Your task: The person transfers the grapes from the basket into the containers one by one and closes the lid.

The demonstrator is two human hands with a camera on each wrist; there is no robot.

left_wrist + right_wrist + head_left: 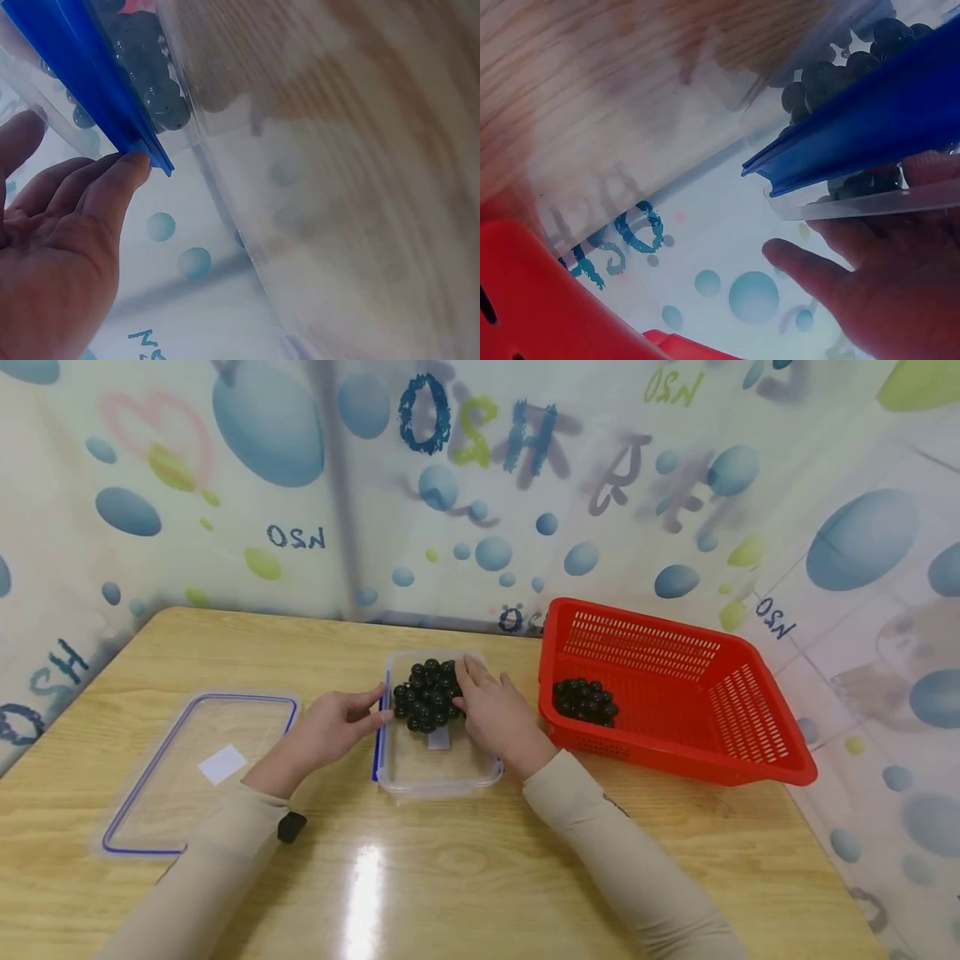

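Observation:
A clear container (438, 787) holds a bunch of dark round fruit (426, 700), heaped toward its far end. At the container's left side, my left hand (324, 733) touches the rim with nearly straight fingers; in the left wrist view the fingertips of this hand (64, 240) meet a blue side latch (94, 82). My right hand (498, 714) reaches over the right side, its extended fingers resting against the fruit. The right wrist view has the hand (889, 296) beside the right blue latch (855, 127), with some fingers partly hidden behind the container's rim.
A red slotted basket (675, 760) at the right holds another dark bunch (585, 702) in its left corner. A clear lid with a blue seal (168, 739) lies at the left, with a white label (222, 764). A patterned curtain hangs behind the wooden table (450, 877).

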